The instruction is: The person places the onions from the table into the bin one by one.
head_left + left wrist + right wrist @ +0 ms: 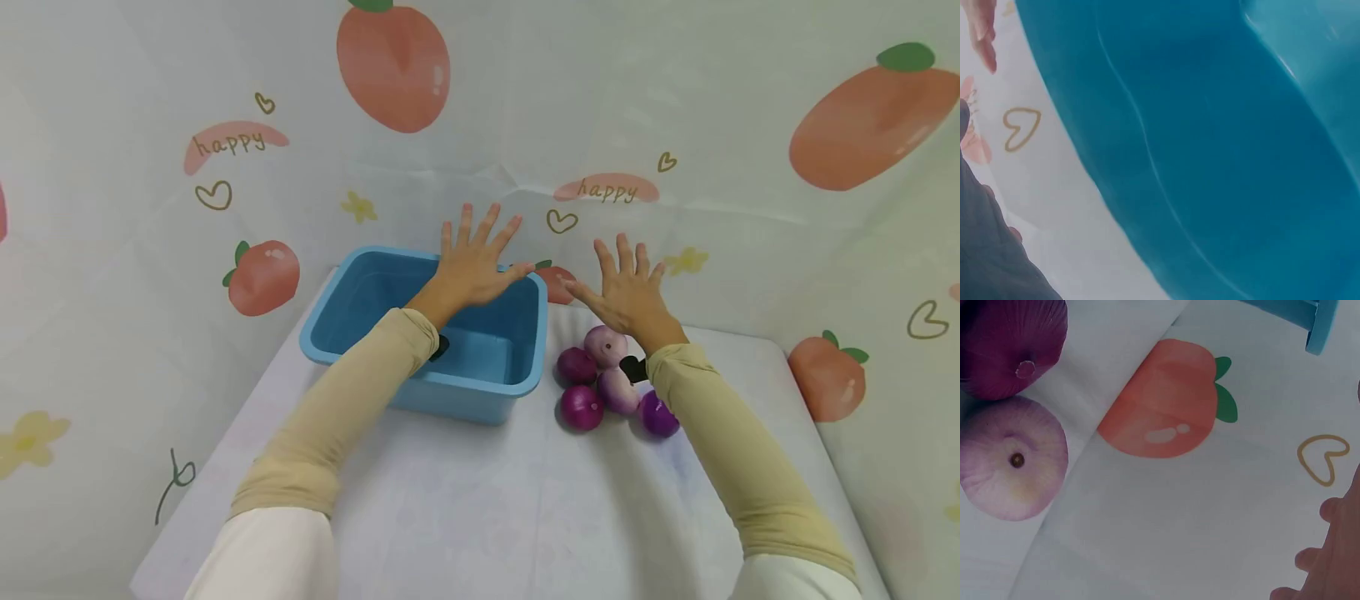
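Five onions [582, 408] lie bunched on the table, just right of the tub; two are pale, two deep purple, and the fifth, a brighter violet, sits at the right end, partly covered by the right sleeve [727, 450]; in the right wrist view a pale onion touches a dark one. The right hand [628, 300] is raised near the onions, its fingers spread wide and holding nothing; a black piece [633, 368] shows at its wrist. The blue tub [465, 404] stands upright, its bare floor partly visible; the left hand [468, 271] is held up over its far right part, fingers likewise splayed, grasping nothing; the left sleeve [337, 400] crosses the near rim in the head view. Both sleeves are tan, with white above; the table [465, 500] has a pale cover; behind it hangs a white cloth [510, 83] printed with red fruit, hearts, yellow flowers and "happy".
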Demonstrator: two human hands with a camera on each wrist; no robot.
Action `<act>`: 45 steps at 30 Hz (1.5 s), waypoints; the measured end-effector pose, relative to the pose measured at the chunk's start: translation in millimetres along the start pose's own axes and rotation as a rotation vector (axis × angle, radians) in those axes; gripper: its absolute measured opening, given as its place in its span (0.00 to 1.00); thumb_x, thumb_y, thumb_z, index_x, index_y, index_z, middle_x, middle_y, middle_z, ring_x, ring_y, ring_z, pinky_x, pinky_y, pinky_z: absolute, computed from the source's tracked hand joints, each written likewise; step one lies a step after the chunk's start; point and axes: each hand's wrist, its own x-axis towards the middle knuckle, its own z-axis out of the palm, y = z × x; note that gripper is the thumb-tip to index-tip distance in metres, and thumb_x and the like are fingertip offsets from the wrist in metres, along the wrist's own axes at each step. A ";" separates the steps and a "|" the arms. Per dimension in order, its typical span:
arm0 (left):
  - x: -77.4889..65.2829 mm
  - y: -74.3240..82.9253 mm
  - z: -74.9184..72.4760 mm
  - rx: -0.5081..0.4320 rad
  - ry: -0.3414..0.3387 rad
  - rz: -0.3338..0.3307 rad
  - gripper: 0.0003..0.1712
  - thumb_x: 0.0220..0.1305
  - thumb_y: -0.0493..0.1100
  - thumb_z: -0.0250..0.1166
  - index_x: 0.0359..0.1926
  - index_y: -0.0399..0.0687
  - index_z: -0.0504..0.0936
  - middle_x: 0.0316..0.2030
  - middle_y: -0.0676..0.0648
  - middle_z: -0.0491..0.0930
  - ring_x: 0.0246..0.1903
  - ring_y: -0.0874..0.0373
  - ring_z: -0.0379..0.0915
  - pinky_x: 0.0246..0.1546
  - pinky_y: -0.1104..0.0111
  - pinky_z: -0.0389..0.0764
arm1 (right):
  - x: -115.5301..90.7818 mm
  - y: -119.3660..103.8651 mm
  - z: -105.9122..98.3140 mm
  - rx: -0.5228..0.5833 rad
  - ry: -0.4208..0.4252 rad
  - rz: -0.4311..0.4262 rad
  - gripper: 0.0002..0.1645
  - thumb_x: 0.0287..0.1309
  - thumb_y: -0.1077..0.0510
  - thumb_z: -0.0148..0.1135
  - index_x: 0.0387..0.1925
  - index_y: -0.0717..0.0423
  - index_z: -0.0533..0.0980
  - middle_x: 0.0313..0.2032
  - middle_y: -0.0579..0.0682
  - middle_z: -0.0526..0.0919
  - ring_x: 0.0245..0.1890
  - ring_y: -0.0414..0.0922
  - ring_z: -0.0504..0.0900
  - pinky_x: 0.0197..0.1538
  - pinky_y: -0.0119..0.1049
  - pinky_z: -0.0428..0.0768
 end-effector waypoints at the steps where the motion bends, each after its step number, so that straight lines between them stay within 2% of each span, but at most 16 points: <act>1: -1.7 -2.0 -1.8 0.001 0.002 0.000 0.47 0.69 0.79 0.37 0.81 0.76 0.31 0.83 0.53 0.24 0.81 0.38 0.14 0.78 0.35 0.27 | -0.7 -0.1 1.1 0.004 0.004 -0.010 0.62 0.63 0.17 0.36 0.83 0.47 0.35 0.81 0.64 0.28 0.79 0.74 0.30 0.70 0.82 0.32; 6: -10.4 -13.8 -11.6 0.001 0.017 0.002 0.47 0.70 0.78 0.38 0.81 0.75 0.33 0.83 0.53 0.25 0.81 0.39 0.14 0.78 0.36 0.27 | -7.8 0.8 7.2 0.032 0.012 -0.076 0.60 0.66 0.22 0.43 0.82 0.54 0.40 0.81 0.68 0.39 0.79 0.74 0.38 0.75 0.77 0.39; 9: -16.5 -21.5 -18.3 0.008 0.024 0.012 0.47 0.69 0.79 0.39 0.81 0.76 0.31 0.83 0.53 0.26 0.81 0.40 0.14 0.78 0.36 0.27 | -13.3 3.1 13.1 0.052 0.001 -0.119 0.60 0.66 0.26 0.51 0.81 0.59 0.44 0.79 0.70 0.45 0.78 0.74 0.44 0.77 0.72 0.48; 11: -21.5 -26.9 -23.4 0.007 0.026 0.020 0.47 0.69 0.79 0.39 0.81 0.77 0.31 0.83 0.54 0.26 0.81 0.40 0.14 0.78 0.36 0.27 | -16.8 5.1 18.1 0.059 -0.015 -0.141 0.61 0.64 0.27 0.56 0.80 0.60 0.46 0.78 0.70 0.49 0.77 0.73 0.48 0.76 0.70 0.56; 14: -30.8 -35.5 -32.5 -0.001 0.026 0.024 0.47 0.70 0.78 0.39 0.80 0.78 0.31 0.83 0.55 0.26 0.81 0.41 0.13 0.78 0.37 0.26 | -22.2 6.4 25.4 0.095 -0.044 -0.161 0.63 0.59 0.30 0.65 0.79 0.61 0.50 0.77 0.69 0.54 0.75 0.73 0.52 0.71 0.71 0.64; 20: -48.6 -57.7 -50.0 -0.018 0.046 0.029 0.45 0.71 0.76 0.41 0.81 0.77 0.33 0.83 0.55 0.27 0.82 0.43 0.13 0.78 0.36 0.26 | -31.1 9.7 38.5 0.181 -0.113 -0.205 0.59 0.54 0.39 0.75 0.76 0.64 0.58 0.72 0.68 0.63 0.73 0.70 0.58 0.74 0.67 0.62; 26: -66.0 -97.0 -62.3 0.025 0.090 0.062 0.44 0.74 0.71 0.45 0.82 0.70 0.39 0.84 0.50 0.35 0.82 0.42 0.18 0.78 0.35 0.30 | -37.1 11.0 48.8 0.241 -0.201 -0.242 0.52 0.55 0.45 0.76 0.73 0.65 0.64 0.69 0.67 0.70 0.71 0.67 0.65 0.74 0.64 0.66; 30: -80.9 -126.5 -61.4 0.059 0.086 0.058 0.43 0.75 0.68 0.46 0.82 0.69 0.41 0.84 0.47 0.38 0.82 0.41 0.22 0.78 0.35 0.34 | -38.9 10.1 54.5 0.249 -0.259 -0.231 0.46 0.58 0.48 0.73 0.71 0.66 0.67 0.66 0.66 0.75 0.68 0.63 0.72 0.72 0.61 0.69; 33: -94.4 -144.6 -58.8 0.089 0.056 0.039 0.42 0.76 0.66 0.47 0.83 0.67 0.43 0.83 0.45 0.40 0.82 0.39 0.24 0.77 0.34 0.38 | -38.7 8.1 59.2 0.231 -0.284 -0.242 0.42 0.60 0.49 0.72 0.68 0.68 0.70 0.63 0.67 0.78 0.63 0.63 0.76 0.70 0.61 0.72; 36: -107.3 -158.0 -55.3 0.080 0.025 0.013 0.42 0.76 0.65 0.49 0.82 0.65 0.45 0.83 0.44 0.41 0.82 0.37 0.26 0.77 0.32 0.39 | -38.5 6.6 63.2 0.210 -0.302 -0.250 0.42 0.59 0.50 0.73 0.67 0.70 0.71 0.60 0.67 0.80 0.61 0.62 0.78 0.68 0.60 0.74; 39: -118.1 -169.4 -50.9 0.049 -0.005 -0.019 0.42 0.75 0.65 0.49 0.83 0.63 0.46 0.83 0.43 0.41 0.82 0.36 0.26 0.76 0.31 0.40 | -37.5 5.5 66.8 0.203 -0.328 -0.232 0.42 0.59 0.50 0.73 0.67 0.70 0.70 0.62 0.67 0.80 0.62 0.63 0.78 0.68 0.60 0.75; 45: -131.0 -187.2 -35.0 -0.016 -0.040 -0.072 0.44 0.75 0.67 0.47 0.83 0.63 0.44 0.83 0.42 0.41 0.81 0.34 0.28 0.75 0.30 0.38 | -34.1 1.9 70.8 0.196 -0.354 -0.196 0.40 0.59 0.53 0.73 0.67 0.68 0.70 0.61 0.67 0.80 0.62 0.63 0.78 0.66 0.60 0.78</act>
